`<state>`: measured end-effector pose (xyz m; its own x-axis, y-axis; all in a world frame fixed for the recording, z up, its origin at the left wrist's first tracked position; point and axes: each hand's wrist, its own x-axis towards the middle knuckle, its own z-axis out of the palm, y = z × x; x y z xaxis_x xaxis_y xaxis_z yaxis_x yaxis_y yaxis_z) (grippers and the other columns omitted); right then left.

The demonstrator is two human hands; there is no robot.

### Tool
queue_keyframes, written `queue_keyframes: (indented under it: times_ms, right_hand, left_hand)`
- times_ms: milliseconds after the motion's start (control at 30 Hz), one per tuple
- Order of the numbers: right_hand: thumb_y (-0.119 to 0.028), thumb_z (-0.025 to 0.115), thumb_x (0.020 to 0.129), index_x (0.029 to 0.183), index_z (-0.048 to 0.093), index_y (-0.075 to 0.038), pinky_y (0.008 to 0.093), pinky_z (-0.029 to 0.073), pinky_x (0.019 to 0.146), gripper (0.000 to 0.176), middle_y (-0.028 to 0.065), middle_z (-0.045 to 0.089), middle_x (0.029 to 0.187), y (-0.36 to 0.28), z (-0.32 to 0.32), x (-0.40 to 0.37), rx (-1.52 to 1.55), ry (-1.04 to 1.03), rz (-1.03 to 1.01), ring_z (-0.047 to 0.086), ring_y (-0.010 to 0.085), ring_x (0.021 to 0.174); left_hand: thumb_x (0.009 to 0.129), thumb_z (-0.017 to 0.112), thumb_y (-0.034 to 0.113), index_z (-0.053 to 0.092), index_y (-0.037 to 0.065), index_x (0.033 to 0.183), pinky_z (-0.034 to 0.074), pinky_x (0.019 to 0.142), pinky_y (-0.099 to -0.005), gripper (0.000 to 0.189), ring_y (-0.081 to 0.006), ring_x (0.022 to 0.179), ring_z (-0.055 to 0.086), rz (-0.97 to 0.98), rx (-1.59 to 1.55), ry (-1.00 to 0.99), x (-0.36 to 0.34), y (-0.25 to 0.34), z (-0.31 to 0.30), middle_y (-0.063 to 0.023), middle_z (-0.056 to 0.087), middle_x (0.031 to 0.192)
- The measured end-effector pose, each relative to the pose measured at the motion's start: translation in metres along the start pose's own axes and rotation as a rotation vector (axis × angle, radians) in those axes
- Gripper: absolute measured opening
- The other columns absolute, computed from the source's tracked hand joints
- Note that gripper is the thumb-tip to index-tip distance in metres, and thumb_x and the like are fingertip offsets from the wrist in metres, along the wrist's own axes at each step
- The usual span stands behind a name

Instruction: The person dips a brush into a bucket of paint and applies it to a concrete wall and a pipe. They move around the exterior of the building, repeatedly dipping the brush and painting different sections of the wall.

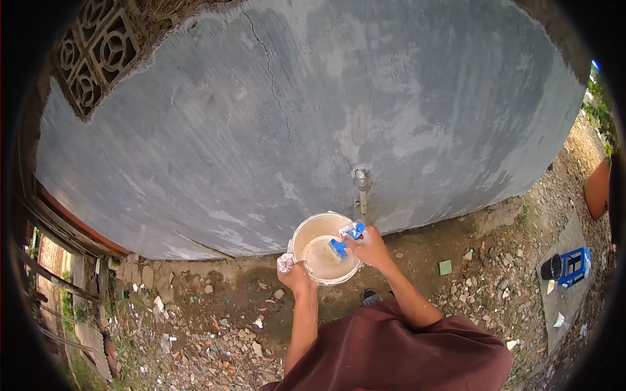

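Observation:
A round whitish bucket hangs in front of me near the foot of the grey wall. My left hand is closed at the bucket's left rim, with something white and crumpled against the fingers. My right hand grips a blue-handled brush over the bucket's right side. The brush's pale bristles point down into the bucket. Another blue and white piece shows at the top of my right hand; whether it is part of the brush I cannot tell.
The grey wall has a long crack. A pipe sticks out behind the bucket. Stony ground holds litter and a green tile. At the right are a blue plastic stool and a black container.

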<state>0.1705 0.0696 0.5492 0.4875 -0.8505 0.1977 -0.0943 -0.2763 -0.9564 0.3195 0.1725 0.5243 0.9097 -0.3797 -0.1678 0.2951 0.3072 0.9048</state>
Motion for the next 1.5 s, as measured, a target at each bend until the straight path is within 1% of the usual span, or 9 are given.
queue_keyframes:
  times_ms: [133,233,300,400,633,900,1033,1367,1500]
  right_hand:
    - [-0.015,0.067,0.082,0.092,0.061,0.006,0.0331,0.049,0.057,0.024,0.0126,0.064,0.074,-0.007,0.006,-0.005,0.209,-0.011,0.091,0.064,0.0170,0.063]
    - [-0.015,0.066,0.081,0.090,0.063,0.005,0.0388,0.049,0.063,0.023,0.0175,0.064,0.076,0.005,0.008,-0.003,-0.046,-0.174,0.033,0.064,0.0270,0.066]
    - [-0.011,0.068,0.078,0.086,0.063,0.006,0.0423,0.049,0.068,0.020,0.0233,0.065,0.086,0.005,0.016,-0.006,-0.357,-0.204,-0.193,0.065,0.0341,0.074]
    - [-0.013,0.070,0.075,0.086,0.063,0.006,0.0462,0.046,0.074,0.023,0.0266,0.063,0.084,0.009,0.030,-0.012,-0.477,-0.250,-0.186,0.060,0.0429,0.080]
    - [-0.014,0.070,0.074,0.085,0.064,0.005,0.0469,0.047,0.072,0.023,0.0270,0.063,0.082,0.009,0.060,-0.034,-0.518,-0.417,-0.063,0.061,0.0424,0.079]
    - [-0.013,0.069,0.076,0.085,0.065,0.005,0.0462,0.046,0.070,0.021,0.0269,0.063,0.081,-0.011,0.085,-0.060,-0.359,-0.333,-0.119,0.061,0.0421,0.077]
    - [-0.013,0.069,0.076,0.083,0.064,0.005,0.0455,0.046,0.069,0.021,0.0265,0.063,0.080,-0.003,0.102,-0.073,-0.467,-0.367,-0.154,0.061,0.0417,0.076]
    - [-0.018,0.069,0.078,0.079,0.063,0.005,0.0436,0.045,0.063,0.024,0.0237,0.062,0.074,-0.013,0.162,-0.127,-0.419,-0.471,-0.101,0.060,0.0389,0.068]
    - [-0.018,0.068,0.078,0.084,0.064,0.006,0.0438,0.047,0.067,0.025,0.0260,0.063,0.081,-0.044,0.192,-0.151,-0.254,-0.541,-0.135,0.062,0.0405,0.076]
  left_hand:
    - [0.071,0.050,-0.015,0.056,0.000,0.088,0.053,0.063,-0.0300,0.023,-0.0158,0.072,0.061,0.052,0.016,0.014,-0.008,-0.001,0.001,-0.0073,0.061,0.086]
    - [0.066,0.047,-0.017,0.055,0.000,0.084,0.051,0.063,-0.0294,0.026,-0.0149,0.071,0.060,0.057,0.044,0.007,-0.016,0.001,0.001,-0.0064,0.060,0.084]
    - [0.064,0.045,-0.017,0.053,0.000,0.083,0.051,0.063,-0.0293,0.027,-0.0148,0.070,0.059,0.093,0.056,-0.005,-0.017,-0.004,-0.005,-0.0060,0.059,0.082]
    - [0.060,0.042,-0.018,0.050,0.000,0.079,0.051,0.063,-0.0292,0.028,-0.0150,0.069,0.058,0.147,0.071,-0.024,-0.022,-0.005,-0.013,-0.0057,0.057,0.080]
    - [0.058,0.039,-0.019,0.049,-0.002,0.080,0.051,0.066,-0.0304,0.030,-0.0174,0.071,0.059,0.228,0.048,0.028,-0.030,0.001,-0.035,-0.0083,0.056,0.081]
    - [0.060,0.037,-0.019,0.052,-0.004,0.086,0.052,0.069,-0.0311,0.034,-0.0192,0.075,0.061,0.225,0.099,0.054,-0.039,0.011,-0.073,-0.0112,0.059,0.085]
    - [0.060,0.039,-0.019,0.053,-0.007,0.091,0.052,0.070,-0.0308,0.036,-0.0198,0.078,0.062,0.221,0.025,0.053,-0.053,0.020,-0.091,-0.0130,0.061,0.089]
    - [0.060,0.041,-0.020,0.054,-0.005,0.090,0.050,0.071,-0.0293,0.036,-0.0176,0.077,0.060,0.264,0.039,0.288,-0.078,0.044,-0.178,-0.0096,0.060,0.088]
    - [0.061,0.043,-0.019,0.052,-0.001,0.086,0.050,0.066,-0.0295,0.032,-0.0166,0.074,0.059,0.293,0.024,0.405,-0.083,0.053,-0.224,-0.0071,0.058,0.085]
